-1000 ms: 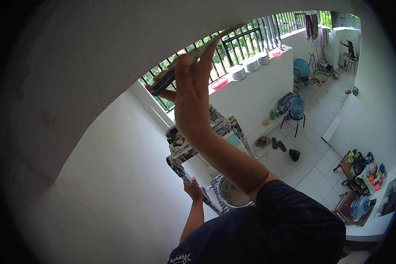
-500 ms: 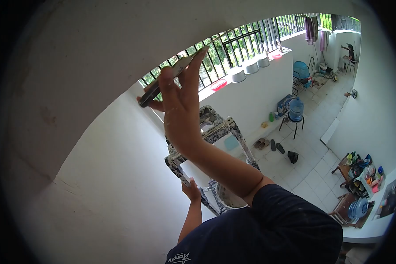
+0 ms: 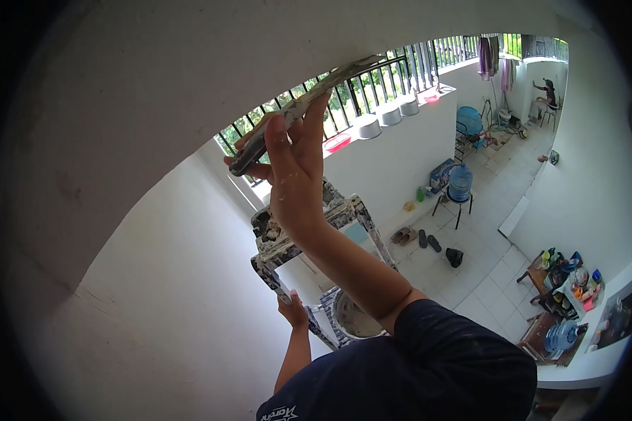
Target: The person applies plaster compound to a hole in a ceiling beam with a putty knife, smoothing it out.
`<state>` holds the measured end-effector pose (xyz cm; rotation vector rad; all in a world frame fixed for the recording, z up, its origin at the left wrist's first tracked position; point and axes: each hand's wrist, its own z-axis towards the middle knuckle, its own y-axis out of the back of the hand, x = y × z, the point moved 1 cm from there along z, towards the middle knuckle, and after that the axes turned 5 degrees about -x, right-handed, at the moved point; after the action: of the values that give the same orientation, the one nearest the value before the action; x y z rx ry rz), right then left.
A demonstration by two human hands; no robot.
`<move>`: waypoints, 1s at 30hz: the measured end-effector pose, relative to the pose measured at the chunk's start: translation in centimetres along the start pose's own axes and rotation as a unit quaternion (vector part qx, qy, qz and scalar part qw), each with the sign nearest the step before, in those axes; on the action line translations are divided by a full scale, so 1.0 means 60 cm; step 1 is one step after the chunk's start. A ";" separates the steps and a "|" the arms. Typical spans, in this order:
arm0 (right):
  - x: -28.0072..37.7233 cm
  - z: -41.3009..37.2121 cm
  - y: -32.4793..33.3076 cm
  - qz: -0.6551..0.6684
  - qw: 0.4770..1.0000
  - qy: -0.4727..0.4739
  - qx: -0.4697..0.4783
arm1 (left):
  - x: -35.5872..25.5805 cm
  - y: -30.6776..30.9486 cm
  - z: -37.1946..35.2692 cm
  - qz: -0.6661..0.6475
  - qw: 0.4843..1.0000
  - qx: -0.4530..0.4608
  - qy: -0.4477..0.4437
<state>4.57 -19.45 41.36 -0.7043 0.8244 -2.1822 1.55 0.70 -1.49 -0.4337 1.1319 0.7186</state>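
Observation:
My right hand (image 3: pixel 296 165), raised in the upper middle, is wrapped round the dark handle of a trowel (image 3: pixel 298 105). The long, smeared blade slopes up to the right along the edge of the white overhead surface (image 3: pixel 161 84); whether it touches is hard to tell. Lower down, my left hand (image 3: pixel 293 310) grips the side of a plaster-spattered ladder (image 3: pixel 281 251). A bucket (image 3: pixel 358 316) with greyish material inside sits by the ladder, partly behind my right arm.
Black railings, metal pots (image 3: pixel 368 127) and a red basin (image 3: pixel 337 143) line the ledge. Below are a blue water bottle (image 3: pixel 460 181) on a stool, shoes (image 3: pixel 404 236) and a cluttered small table (image 3: pixel 537 275). A person (image 3: pixel 546 97) sits far back on the right.
The trowel has turned, and more of its blade shows, reaching up and right. My right hand sits slightly lower and further right; the room has shifted left in view. My left hand still grips the ladder.

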 end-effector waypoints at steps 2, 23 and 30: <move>-0.009 0.006 0.002 -0.009 1.000 0.011 0.008 | -0.003 -0.001 0.000 0.000 1.000 -0.001 -0.004; 0.011 -0.033 0.124 -0.124 0.986 0.031 -0.110 | 0.015 0.000 0.002 0.002 1.000 -0.008 -0.002; 0.044 -0.165 0.298 -0.340 0.932 -0.004 -0.127 | 0.005 -0.001 0.000 -0.037 0.999 0.006 0.035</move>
<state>3.56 -28.03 22.65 -1.2791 0.9688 -2.6947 1.68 0.76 -1.75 -0.4916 1.1795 0.6358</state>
